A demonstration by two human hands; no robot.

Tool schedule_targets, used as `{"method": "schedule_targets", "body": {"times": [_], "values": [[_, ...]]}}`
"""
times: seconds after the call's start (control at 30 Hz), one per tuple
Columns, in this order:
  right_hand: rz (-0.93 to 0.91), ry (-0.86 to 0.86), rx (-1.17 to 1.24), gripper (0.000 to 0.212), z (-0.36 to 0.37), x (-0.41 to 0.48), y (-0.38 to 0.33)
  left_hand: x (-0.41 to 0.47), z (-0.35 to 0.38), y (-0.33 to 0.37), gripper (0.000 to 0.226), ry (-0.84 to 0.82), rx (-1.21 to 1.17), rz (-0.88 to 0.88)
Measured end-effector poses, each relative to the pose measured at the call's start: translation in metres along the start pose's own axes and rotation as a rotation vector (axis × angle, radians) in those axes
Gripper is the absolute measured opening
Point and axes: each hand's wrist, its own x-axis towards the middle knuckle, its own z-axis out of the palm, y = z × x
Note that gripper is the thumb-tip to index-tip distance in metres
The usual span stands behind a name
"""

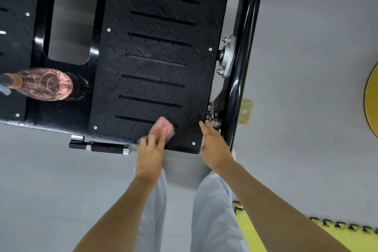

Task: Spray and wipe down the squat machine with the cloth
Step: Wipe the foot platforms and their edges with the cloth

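The squat machine's black diamond-plate footplate [159, 51] fills the upper middle of the head view, with long slots across it. A pink cloth [162, 127] lies on the plate near its front edge. My left hand [150, 153] presses on the cloth with its fingers laid over it; the hand is blurred. My right hand [213, 145] rests with straight fingers on the plate's front right corner, beside a metal latch [213, 116]. A clear pink spray bottle [45, 84] stands on the plate at the left.
A black frame tube [245, 47] runs along the plate's right side with a silver bracket [227, 57]. A black handle peg [108, 147] sticks out under the front edge. Grey floor surrounds the machine; a yellow foam mat [306, 239] lies at bottom right.
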Motion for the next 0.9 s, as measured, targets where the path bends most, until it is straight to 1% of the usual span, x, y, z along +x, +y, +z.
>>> {"method": "schedule_targets", "body": {"times": [0.03, 0.07, 0.13, 0.17, 0.2, 0.27, 0.3, 0.37, 0.4, 0.47, 0.53, 0.6, 0.67, 0.77, 0.8, 0.83, 0.87, 0.9], "values": [[0.012, -0.003, 0.001, 0.082, 0.002, 0.000, 0.000, -0.005, -0.002, 0.006, 0.106, 0.001, -0.085, -0.167], [0.022, -0.010, 0.002, 0.083, 0.005, 0.000, -0.001, -0.008, -0.004, 0.015, 0.100, 0.009, -0.154, -0.292], [0.036, 0.001, 0.025, 0.086, 0.007, 0.002, -0.002, -0.002, -0.009, 0.042, 0.093, -0.013, -0.296, -0.413], [0.039, 0.007, 0.035, 0.086, 0.008, 0.002, -0.002, 0.001, -0.010, 0.057, 0.093, -0.027, -0.346, -0.419], [0.040, 0.015, 0.046, 0.085, 0.008, 0.003, -0.002, 0.006, -0.010, 0.074, 0.093, -0.023, -0.378, -0.357], [0.036, 0.032, 0.058, 0.077, 0.009, 0.004, -0.002, 0.011, -0.005, 0.104, 0.093, 0.002, -0.395, -0.156], [0.037, 0.043, 0.067, 0.073, 0.009, 0.003, -0.002, 0.013, -0.004, 0.115, 0.092, -0.016, -0.408, -0.077], [0.043, 0.047, 0.071, 0.072, 0.006, 0.003, -0.002, 0.013, -0.001, 0.121, 0.088, -0.044, -0.335, 0.031], [0.045, 0.035, 0.058, 0.071, 0.005, 0.003, -0.002, 0.012, -0.002, 0.116, 0.085, -0.077, -0.260, 0.065], [0.044, 0.012, 0.005, 0.071, 0.005, 0.002, -0.004, 0.008, 0.000, 0.092, 0.084, -0.076, -0.075, 0.137], [0.047, 0.002, -0.065, 0.079, 0.005, 0.002, -0.006, 0.005, -0.004, 0.057, 0.092, -0.071, 0.036, 0.126], [0.049, 0.009, -0.104, 0.086, 0.009, 0.002, -0.008, 0.001, -0.009, 0.016, 0.096, -0.034, 0.079, 0.028], [0.043, 0.027, -0.128, 0.086, 0.012, 0.002, -0.011, 0.002, -0.015, -0.022, 0.095, -0.009, 0.064, -0.139], [0.006, 0.052, -0.203, 0.084, 0.018, 0.002, -0.018, 0.001, -0.029, -0.061, 0.089, -0.101, -0.034, -0.507], [-0.002, 0.063, -0.227, 0.084, 0.021, 0.002, -0.020, 0.001, -0.031, -0.067, 0.085, -0.102, -0.071, -0.623], [-0.004, 0.068, -0.244, 0.084, 0.023, 0.002, -0.022, 0.003, -0.030, -0.068, 0.084, -0.096, -0.092, -0.684], [-0.001, 0.067, -0.255, 0.084, 0.026, 0.002, -0.025, 0.005, -0.030, -0.064, 0.084, -0.079, -0.102, -0.689], [0.008, 0.068, -0.262, 0.083, 0.028, 0.002, -0.028, 0.008, -0.027, -0.055, 0.086, -0.055, -0.112, -0.634]]}}
